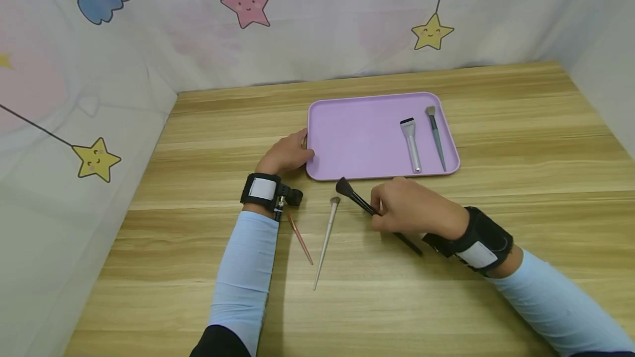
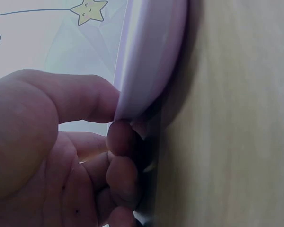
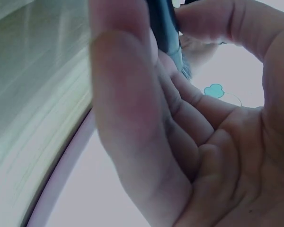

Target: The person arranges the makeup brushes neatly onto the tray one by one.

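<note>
My left hand (image 1: 286, 153) grips the left rim of a lilac tray (image 1: 357, 136). In the left wrist view the thumb lies against one side of the tray's edge (image 2: 149, 56) and curled fingers touch its corner from below. Just in front of the tray, my right hand (image 1: 414, 208) pinches a black makeup brush (image 1: 356, 196) by its handle, bristles pointing up and left. The right wrist view shows part of that dark brush (image 3: 164, 26) between thumb and fingers. Inside the tray, at its right side, lie a silver flat-headed brush (image 1: 411, 145) and a green-handled makeup brush (image 1: 436, 139).
On the wooden table (image 1: 173, 225), between the forearms, lie a thin rose-gold brush (image 1: 300, 239) and a longer white-handled brush (image 1: 326, 244). Behind the table hangs a pale cloth (image 1: 307, 48) printed with stars, and another stretch of it borders the left side.
</note>
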The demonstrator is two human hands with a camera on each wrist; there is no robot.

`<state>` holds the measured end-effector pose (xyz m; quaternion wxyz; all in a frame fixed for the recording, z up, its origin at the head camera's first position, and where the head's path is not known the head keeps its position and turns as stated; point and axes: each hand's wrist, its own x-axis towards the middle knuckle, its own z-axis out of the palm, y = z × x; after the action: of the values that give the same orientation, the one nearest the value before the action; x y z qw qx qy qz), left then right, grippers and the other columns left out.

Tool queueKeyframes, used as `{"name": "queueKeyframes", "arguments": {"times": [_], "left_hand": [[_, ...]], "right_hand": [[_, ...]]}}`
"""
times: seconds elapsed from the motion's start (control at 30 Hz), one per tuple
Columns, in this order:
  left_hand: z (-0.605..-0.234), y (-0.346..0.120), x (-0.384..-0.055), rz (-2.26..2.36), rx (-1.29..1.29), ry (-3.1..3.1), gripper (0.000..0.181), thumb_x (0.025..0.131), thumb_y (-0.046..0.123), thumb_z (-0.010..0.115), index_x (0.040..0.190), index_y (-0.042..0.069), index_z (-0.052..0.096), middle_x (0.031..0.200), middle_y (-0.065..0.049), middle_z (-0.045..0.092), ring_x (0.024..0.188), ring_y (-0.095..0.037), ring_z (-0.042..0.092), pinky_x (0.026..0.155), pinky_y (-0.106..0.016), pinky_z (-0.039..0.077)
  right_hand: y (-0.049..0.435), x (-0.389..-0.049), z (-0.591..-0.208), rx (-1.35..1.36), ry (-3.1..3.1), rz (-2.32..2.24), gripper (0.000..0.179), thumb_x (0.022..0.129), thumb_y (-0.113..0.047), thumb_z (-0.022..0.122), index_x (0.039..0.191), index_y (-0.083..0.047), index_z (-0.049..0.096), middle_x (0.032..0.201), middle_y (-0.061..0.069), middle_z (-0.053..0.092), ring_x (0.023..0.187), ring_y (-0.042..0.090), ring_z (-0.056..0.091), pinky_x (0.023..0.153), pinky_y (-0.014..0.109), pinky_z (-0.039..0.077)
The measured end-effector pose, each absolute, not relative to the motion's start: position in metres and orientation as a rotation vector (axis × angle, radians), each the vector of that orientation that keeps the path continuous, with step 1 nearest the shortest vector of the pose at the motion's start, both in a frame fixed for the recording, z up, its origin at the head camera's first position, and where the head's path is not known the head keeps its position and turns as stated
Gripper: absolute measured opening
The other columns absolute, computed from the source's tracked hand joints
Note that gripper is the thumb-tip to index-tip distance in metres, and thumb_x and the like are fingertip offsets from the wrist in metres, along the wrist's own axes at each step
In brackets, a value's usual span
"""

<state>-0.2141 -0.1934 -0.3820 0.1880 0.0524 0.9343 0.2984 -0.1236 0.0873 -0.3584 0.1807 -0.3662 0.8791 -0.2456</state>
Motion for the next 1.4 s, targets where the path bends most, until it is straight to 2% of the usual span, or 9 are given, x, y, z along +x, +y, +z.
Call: {"name": "queueKeyframes", "arguments": {"times": [0.1,0.3,0.53,0.93,1.4], "left_hand": [[-0.382,-0.193,-0.214,0.832,0.155,2.632,0.074,0.094,0.02,0.051,0.16,0.003,0.024,0.151,-0.015,0.044,0.117,-0.031,0.047,0.096,-0.04,0.037],[-0.382,-0.194,-0.214,0.825,0.159,2.639,0.074,0.094,0.021,0.051,0.16,0.003,0.025,0.153,-0.015,0.042,0.118,-0.031,0.046,0.1,-0.041,0.036],[-0.382,-0.194,-0.214,0.832,0.161,2.641,0.073,0.094,0.021,0.051,0.16,0.003,0.025,0.154,-0.016,0.042,0.119,-0.031,0.045,0.103,-0.042,0.036],[-0.381,-0.194,-0.215,0.825,0.152,2.632,0.075,0.093,0.021,0.051,0.16,0.003,0.023,0.157,-0.015,0.038,0.122,-0.03,0.044,0.106,-0.042,0.034],[-0.382,-0.194,-0.215,0.827,0.147,2.628,0.075,0.094,0.021,0.051,0.16,0.004,0.023,0.155,-0.014,0.041,0.12,-0.03,0.045,0.101,-0.041,0.035]], "right_hand": [[0.087,-0.124,-0.357,-0.995,2.495,-0.711,0.008,0.078,-0.014,0.073,0.082,-0.009,0.068,0.057,-0.008,0.053,0.052,0.007,0.048,0.052,0.028,0.042],[0.087,-0.125,-0.356,-0.937,2.506,-0.772,0.016,0.082,-0.013,0.071,0.094,-0.003,0.07,0.06,-0.007,0.057,0.05,0.007,0.048,0.051,0.028,0.041],[0.087,-0.128,-0.357,-0.899,2.555,-0.84,0.018,0.082,-0.015,0.072,0.095,-0.002,0.071,0.068,-0.006,0.065,0.057,0.009,0.057,0.056,0.03,0.048],[0.09,-0.135,-0.358,-0.856,2.552,-0.924,0.022,0.085,-0.014,0.069,0.099,0.002,0.071,0.068,-0.003,0.066,0.05,0.009,0.057,0.053,0.03,0.048],[0.092,-0.138,-0.361,-0.82,2.538,-0.941,0.025,0.089,-0.011,0.069,0.107,0.007,0.07,0.065,-0.002,0.065,0.047,0.01,0.058,0.05,0.031,0.047]]}}
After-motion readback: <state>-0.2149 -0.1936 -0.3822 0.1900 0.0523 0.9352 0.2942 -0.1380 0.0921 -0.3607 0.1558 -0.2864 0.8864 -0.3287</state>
